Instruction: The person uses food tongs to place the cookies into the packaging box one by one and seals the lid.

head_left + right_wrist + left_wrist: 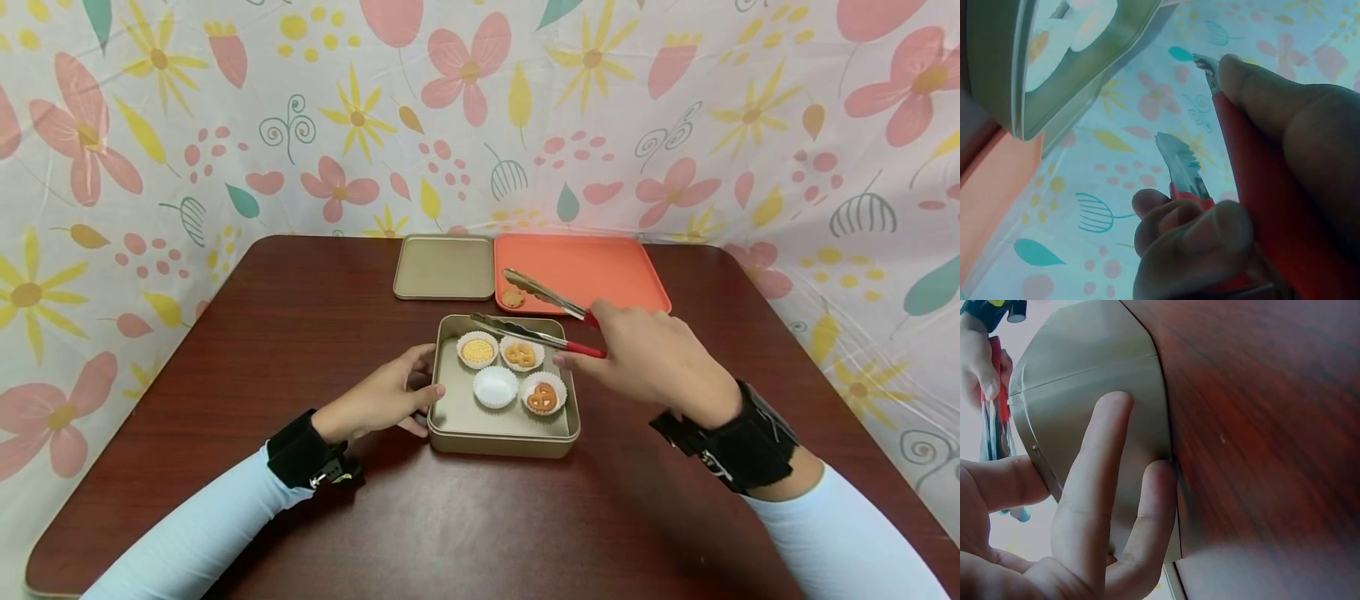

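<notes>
My left hand grips the left side of a gold tin, thumb over its rim and fingers against the outer wall. In the tin sit white paper cups: one with a round yellow cookie, one with a light pretzel cookie, one with a browner pretzel cookie, and a bare paper cup. My right hand holds metal tongs by their red handles. The tong arms are spread, one tip over the tin's back edge, the other near a round cookie.
Behind the tin lies an orange tray, with the round cookie at its near left corner. A shallow gold lid lies beside it on the left. The brown table ends at a flowered cloth at the back.
</notes>
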Available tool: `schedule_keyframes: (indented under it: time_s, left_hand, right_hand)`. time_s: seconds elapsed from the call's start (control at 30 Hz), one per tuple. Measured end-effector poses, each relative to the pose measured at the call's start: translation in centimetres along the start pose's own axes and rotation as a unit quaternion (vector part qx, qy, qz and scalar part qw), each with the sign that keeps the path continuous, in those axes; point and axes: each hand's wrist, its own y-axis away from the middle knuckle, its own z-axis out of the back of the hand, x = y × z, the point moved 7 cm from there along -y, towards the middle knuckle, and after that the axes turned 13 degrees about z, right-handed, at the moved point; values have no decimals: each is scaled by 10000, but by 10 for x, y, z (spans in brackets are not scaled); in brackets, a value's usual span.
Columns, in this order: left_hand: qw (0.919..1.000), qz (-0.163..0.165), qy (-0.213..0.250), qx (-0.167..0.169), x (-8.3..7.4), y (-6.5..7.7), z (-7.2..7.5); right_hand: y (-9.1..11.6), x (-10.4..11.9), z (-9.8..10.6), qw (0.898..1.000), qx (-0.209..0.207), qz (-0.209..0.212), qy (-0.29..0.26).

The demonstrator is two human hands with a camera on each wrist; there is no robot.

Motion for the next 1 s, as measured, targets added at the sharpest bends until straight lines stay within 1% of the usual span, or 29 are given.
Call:
schedule_keyframes:
  time_s: [0.17,0.4,0.7,1.0]
  left_hand:
    - [10000,21,85,31,1,0,0]
    - [10000,10,66,38,2,0,0]
    - [9999,18,154,5,0,-1,1]
    - [9999,-4,159,53,1,0,1]
  right_hand:
    - [-10,-4,-1,9998,-88,-63,-139]
    - [-26,-16,-4,9992,-221,-199,-261]
    - [-44,-34,-14,9972,-139,-428,-592]
    - [-60,-51,-28,9964,-43,-626,-566]
